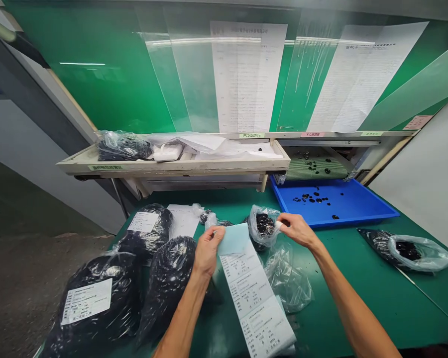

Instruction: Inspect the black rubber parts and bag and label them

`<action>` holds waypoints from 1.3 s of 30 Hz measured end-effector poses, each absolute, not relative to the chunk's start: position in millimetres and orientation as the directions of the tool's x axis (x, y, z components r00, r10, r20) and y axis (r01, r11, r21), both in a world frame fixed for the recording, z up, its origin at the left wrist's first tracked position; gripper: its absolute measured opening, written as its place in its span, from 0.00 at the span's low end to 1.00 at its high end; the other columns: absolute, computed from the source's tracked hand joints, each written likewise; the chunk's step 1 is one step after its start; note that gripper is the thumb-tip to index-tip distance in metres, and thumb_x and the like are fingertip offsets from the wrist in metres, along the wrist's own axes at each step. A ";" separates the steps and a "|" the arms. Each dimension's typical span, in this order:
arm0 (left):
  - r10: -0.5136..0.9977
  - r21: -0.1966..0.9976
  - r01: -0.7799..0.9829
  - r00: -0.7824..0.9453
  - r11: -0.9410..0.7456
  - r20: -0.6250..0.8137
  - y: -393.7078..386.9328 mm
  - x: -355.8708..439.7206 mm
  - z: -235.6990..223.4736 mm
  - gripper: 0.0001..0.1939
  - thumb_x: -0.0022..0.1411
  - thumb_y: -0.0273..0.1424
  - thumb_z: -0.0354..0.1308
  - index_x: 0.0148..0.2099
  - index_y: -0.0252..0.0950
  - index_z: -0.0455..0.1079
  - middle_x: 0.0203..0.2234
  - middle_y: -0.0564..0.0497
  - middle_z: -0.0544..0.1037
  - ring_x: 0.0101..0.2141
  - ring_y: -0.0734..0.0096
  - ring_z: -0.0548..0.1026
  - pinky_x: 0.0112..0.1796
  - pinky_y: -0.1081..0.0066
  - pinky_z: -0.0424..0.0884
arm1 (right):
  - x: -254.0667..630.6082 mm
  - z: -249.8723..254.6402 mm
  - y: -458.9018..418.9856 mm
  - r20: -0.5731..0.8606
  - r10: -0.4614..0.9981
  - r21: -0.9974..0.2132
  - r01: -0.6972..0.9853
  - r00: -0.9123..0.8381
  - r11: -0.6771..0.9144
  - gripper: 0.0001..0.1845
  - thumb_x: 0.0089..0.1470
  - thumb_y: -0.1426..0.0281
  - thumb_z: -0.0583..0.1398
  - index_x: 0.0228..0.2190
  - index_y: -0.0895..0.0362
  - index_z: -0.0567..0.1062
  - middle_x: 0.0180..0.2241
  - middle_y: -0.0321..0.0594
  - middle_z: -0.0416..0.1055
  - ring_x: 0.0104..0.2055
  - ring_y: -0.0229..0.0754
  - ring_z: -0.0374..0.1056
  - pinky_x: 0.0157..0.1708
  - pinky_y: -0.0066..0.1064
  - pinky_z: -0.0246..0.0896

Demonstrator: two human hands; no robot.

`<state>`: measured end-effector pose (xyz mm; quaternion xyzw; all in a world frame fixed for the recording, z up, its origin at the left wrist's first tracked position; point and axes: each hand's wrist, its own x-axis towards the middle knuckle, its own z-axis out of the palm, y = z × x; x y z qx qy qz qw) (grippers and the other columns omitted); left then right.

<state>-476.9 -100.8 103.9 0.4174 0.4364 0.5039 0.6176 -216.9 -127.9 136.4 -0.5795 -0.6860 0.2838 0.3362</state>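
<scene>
My left hand is closed on the top end of a strip of printed labels. The strip's upper piece is blank pale blue, and its lower part hangs toward me over the table. My right hand is pinched at the rim of an open clear bag of small black round parts. A small white scrap shows at its fingertips; whether it is paper or plastic is unclear. Beneath the right forearm lies a crumpled clear plastic bag.
Full bags of black parts, including a labelled bag, stand at left. A blue tray with loose parts sits below a green ribbed conveyor. Another open bag and a thin stick lie right. A shelf spans the back.
</scene>
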 end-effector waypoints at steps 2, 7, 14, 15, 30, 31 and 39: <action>0.982 0.940 -0.294 0.116 0.175 -0.147 -91.4 -482.0 100.2 0.20 0.45 0.45 0.67 0.32 0.34 0.72 0.22 0.55 0.72 0.22 0.76 0.67 0.24 0.76 0.63 | -217.2 126.9 -133.1 0.132 0.989 -0.785 0.602 -0.062 0.142 0.12 0.54 0.64 0.55 0.29 0.58 0.74 0.28 0.39 0.73 0.32 0.41 0.66 0.32 0.31 0.61; 0.970 0.904 -0.356 0.139 0.237 -0.199 -80.5 -471.5 92.8 0.23 0.45 0.47 0.67 0.35 0.33 0.72 0.26 0.51 0.74 0.25 0.72 0.71 0.27 0.74 0.68 | -259.1 83.1 -154.7 -0.119 0.974 -0.959 0.275 -0.194 -0.062 0.26 0.48 0.61 0.62 0.49 0.58 0.70 0.44 0.47 0.74 0.39 0.45 0.71 0.35 0.34 0.66; 0.946 0.834 -0.458 0.238 0.309 -0.219 -93.2 -470.1 78.1 0.34 0.59 0.56 0.47 0.56 0.37 0.65 0.45 0.41 0.76 0.39 0.62 0.76 0.34 0.68 0.72 | -269.3 50.1 -160.2 0.018 0.989 -0.999 0.025 -0.148 0.022 0.15 0.53 0.62 0.59 0.39 0.58 0.75 0.38 0.42 0.75 0.40 0.44 0.70 0.43 0.36 0.64; 0.932 0.830 -0.441 0.276 0.340 -0.235 -98.2 -470.8 72.7 0.33 0.59 0.55 0.48 0.57 0.37 0.64 0.45 0.41 0.76 0.39 0.61 0.76 0.34 0.67 0.72 | -267.7 52.4 -159.5 0.027 0.991 -0.999 0.027 -0.134 0.031 0.14 0.53 0.63 0.59 0.39 0.57 0.75 0.39 0.42 0.74 0.41 0.44 0.70 0.44 0.36 0.63; 0.829 0.979 0.086 0.521 0.183 -0.201 -131.4 -471.2 76.2 0.17 0.53 0.42 0.62 0.38 0.34 0.77 0.31 0.50 0.78 0.31 0.68 0.71 0.31 0.73 0.63 | -253.7 90.5 -170.4 0.178 0.966 -0.890 0.389 -0.185 0.239 0.16 0.57 0.71 0.49 0.42 0.54 0.74 0.48 0.43 0.71 0.50 0.45 0.67 0.49 0.36 0.61; 0.834 0.983 0.131 0.522 0.126 -0.177 -132.3 -469.9 78.9 0.16 0.54 0.42 0.60 0.38 0.35 0.77 0.32 0.49 0.78 0.32 0.66 0.72 0.32 0.72 0.64 | -254.2 94.6 -171.2 0.163 0.973 -0.882 0.417 -0.166 0.219 0.17 0.59 0.70 0.49 0.46 0.54 0.72 0.48 0.43 0.71 0.50 0.45 0.67 0.49 0.37 0.62; 0.844 0.968 0.232 0.535 -0.095 -0.045 -136.5 -461.1 90.6 0.16 0.59 0.42 0.54 0.39 0.38 0.77 0.32 0.50 0.78 0.33 0.64 0.70 0.33 0.71 0.64 | -275.6 110.8 -169.5 0.122 0.954 -0.687 0.670 -0.275 0.281 0.11 0.59 0.69 0.53 0.35 0.54 0.76 0.36 0.39 0.74 0.37 0.42 0.69 0.36 0.31 0.59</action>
